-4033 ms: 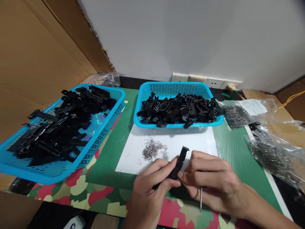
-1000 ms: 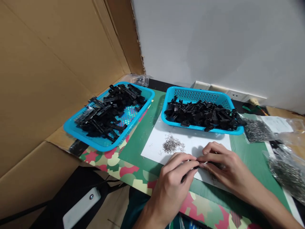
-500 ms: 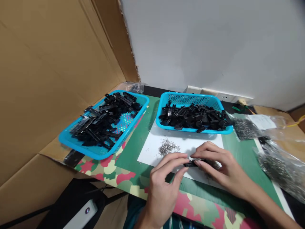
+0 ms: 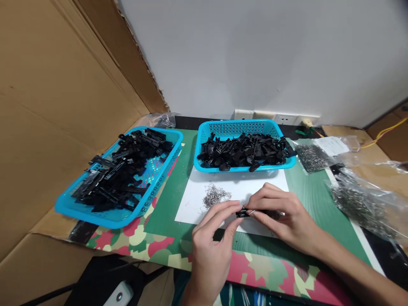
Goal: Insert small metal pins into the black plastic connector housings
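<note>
Between my two hands is a small black plastic part (image 4: 242, 213), held low over a white sheet (image 4: 188, 208). My left hand (image 4: 214, 238) grips its left end between thumb and fingers. My right hand (image 4: 283, 212) pinches a thin, silvery metal pin (image 4: 251, 212) against the part, with thumb and forefinger close together. The fingers hide much of the black part. Just left of them, a loose pile of small wire springs (image 4: 216, 195) lies on the sheet. Another small metal heap is mostly covered by my right hand.
Two blue baskets, one at left (image 4: 119, 221) and one at the back (image 4: 245, 169), hold many black plastic parts. Clear bags of small metal pieces (image 4: 310, 157) lie at right, one nearer (image 4: 360, 210). Wall sockets (image 4: 285, 120) and a cardboard panel (image 4: 63, 106) border the table.
The camera view has shifted to the right. A silvery pin now shows at my right fingertips beside the black part. Both hands stay around the part.
</note>
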